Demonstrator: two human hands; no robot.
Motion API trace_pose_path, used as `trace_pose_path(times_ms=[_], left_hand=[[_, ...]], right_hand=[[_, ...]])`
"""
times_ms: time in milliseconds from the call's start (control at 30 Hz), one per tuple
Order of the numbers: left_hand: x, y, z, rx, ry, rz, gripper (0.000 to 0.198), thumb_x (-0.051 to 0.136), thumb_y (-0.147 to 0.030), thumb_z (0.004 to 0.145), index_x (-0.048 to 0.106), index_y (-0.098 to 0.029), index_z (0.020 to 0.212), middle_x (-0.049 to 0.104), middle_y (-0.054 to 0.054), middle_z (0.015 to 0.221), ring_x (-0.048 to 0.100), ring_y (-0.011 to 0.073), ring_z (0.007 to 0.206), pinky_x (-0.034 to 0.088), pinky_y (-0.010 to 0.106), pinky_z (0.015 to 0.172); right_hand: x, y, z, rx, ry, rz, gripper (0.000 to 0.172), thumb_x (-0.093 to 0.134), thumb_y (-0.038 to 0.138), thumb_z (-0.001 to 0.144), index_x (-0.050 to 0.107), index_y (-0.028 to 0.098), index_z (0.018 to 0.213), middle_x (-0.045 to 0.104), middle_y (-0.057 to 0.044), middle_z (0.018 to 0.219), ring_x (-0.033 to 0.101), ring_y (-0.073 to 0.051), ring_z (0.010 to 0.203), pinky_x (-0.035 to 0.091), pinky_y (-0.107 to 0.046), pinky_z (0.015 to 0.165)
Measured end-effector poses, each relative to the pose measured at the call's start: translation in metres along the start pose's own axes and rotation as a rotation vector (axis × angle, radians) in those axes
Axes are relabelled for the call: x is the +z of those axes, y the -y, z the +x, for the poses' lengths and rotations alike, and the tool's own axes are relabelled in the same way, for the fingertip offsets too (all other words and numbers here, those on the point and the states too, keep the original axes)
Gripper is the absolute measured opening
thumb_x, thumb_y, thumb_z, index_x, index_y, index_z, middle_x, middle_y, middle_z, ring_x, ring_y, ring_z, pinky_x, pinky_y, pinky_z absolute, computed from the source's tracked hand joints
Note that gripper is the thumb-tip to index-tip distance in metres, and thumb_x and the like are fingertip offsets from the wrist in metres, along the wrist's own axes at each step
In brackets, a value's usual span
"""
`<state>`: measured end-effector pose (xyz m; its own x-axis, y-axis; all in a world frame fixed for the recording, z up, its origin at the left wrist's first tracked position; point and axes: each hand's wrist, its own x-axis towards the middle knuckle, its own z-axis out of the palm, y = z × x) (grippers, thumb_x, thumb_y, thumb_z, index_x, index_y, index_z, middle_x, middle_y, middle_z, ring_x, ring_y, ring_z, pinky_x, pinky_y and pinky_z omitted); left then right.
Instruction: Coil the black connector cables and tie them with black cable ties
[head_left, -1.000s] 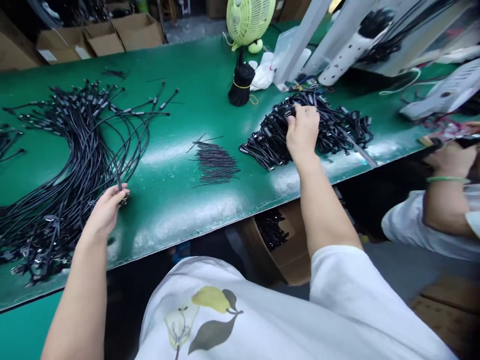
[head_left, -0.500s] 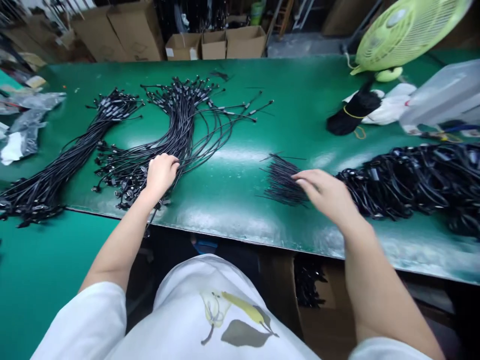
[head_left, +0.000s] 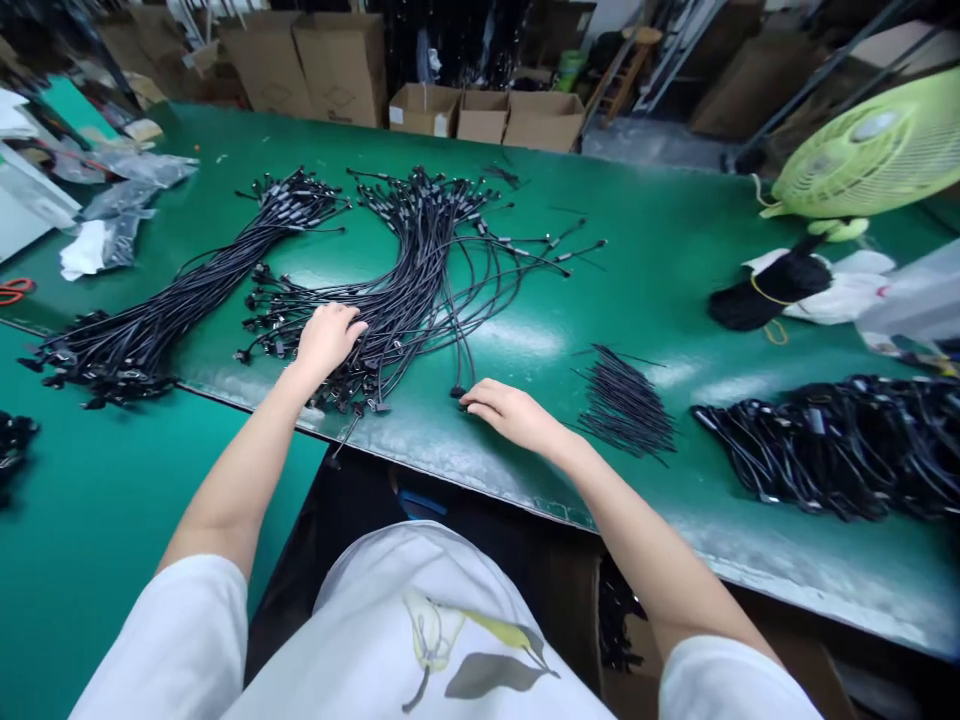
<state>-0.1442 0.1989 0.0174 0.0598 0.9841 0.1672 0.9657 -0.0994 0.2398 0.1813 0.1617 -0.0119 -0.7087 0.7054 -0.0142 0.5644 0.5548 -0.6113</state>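
Observation:
My left hand (head_left: 327, 338) lies with curled fingers on the near end of a big fanned bundle of black cables (head_left: 420, 270) on the green table (head_left: 637, 260), pressing several cable ends. My right hand (head_left: 510, 412) reaches left, fingers stretched and close together, with its fingertips touching the plug end of one cable (head_left: 457, 392) that hangs out of the bundle. Whether the fingers pinch that plug I cannot see.
A second cable bundle (head_left: 172, 300) lies at the left. A small heap of thin black ties (head_left: 626, 402) and a pile of coiled cables (head_left: 847, 445) lie to the right. A banded black bundle (head_left: 765, 290), white bags, a green fan (head_left: 862, 160) and cardboard boxes (head_left: 480, 112) stand farther back.
My right hand left the coiled pile, passed the thin ties and moved left to a cable plug. My left hand stayed on the bundle. The view swung left.

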Motion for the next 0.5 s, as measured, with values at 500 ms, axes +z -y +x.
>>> trace_pose_path(times_ms=[500], left_hand=[[0.001, 0.020, 0.064, 0.166, -0.032, 0.032, 0.027, 0.045, -0.027, 0.093, 0.070, -0.016, 0.093, 0.064, 0.013, 0.105, 0.058, 0.0268, 0.100, 0.046, 0.038, 0.087]], right_hand=[[-0.001, -0.005, -0.006, 0.091, -0.059, 0.016, 0.026, 0.042, 0.029, 0.095, 0.066, 0.022, 0.104, 0.063, -0.008, 0.103, 0.062, -0.019, 0.096, 0.051, -0.037, 0.090]])
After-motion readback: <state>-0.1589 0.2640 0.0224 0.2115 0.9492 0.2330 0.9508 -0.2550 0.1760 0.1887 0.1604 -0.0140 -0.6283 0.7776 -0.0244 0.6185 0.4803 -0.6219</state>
